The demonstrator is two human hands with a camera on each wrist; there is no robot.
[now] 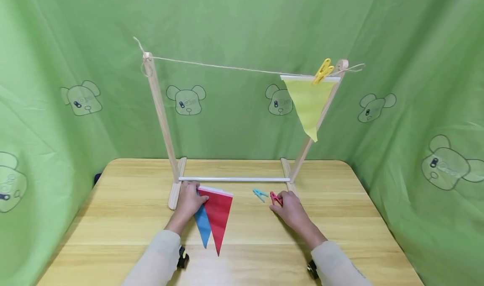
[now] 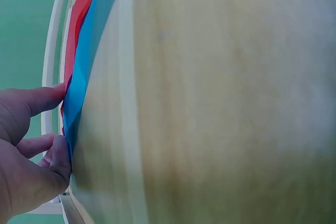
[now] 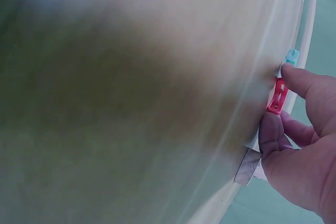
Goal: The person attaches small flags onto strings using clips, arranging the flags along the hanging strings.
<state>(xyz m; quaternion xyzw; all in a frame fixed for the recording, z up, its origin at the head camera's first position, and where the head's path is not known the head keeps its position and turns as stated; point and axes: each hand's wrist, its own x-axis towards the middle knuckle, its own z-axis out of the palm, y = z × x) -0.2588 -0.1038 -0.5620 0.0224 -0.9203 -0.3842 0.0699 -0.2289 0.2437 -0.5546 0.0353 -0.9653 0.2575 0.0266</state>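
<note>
My left hand (image 1: 190, 200) holds a red triangular pennant (image 1: 218, 214) and a blue pennant (image 1: 203, 225) together near their white top edges. The red one overlaps the blue, and both tips point toward me. In the left wrist view the thumb lies against the red pennant (image 2: 83, 9), with the blue pennant (image 2: 84, 72) on its near side. Between thumb and fingers, my right hand (image 1: 292, 210) pinches a red clothespin (image 1: 275, 198) low over the table. Just left of that lies a light blue clothespin (image 1: 260, 194).
Behind the hands stands a wooden frame with a left post (image 1: 160, 109), a white crossbar (image 1: 234, 179) and a string (image 1: 211, 65) tied across the top. A yellow clothespin (image 1: 323, 72) clips a yellow pennant (image 1: 309, 103) at the string's right end. Green curtains surround the table (image 1: 242, 261).
</note>
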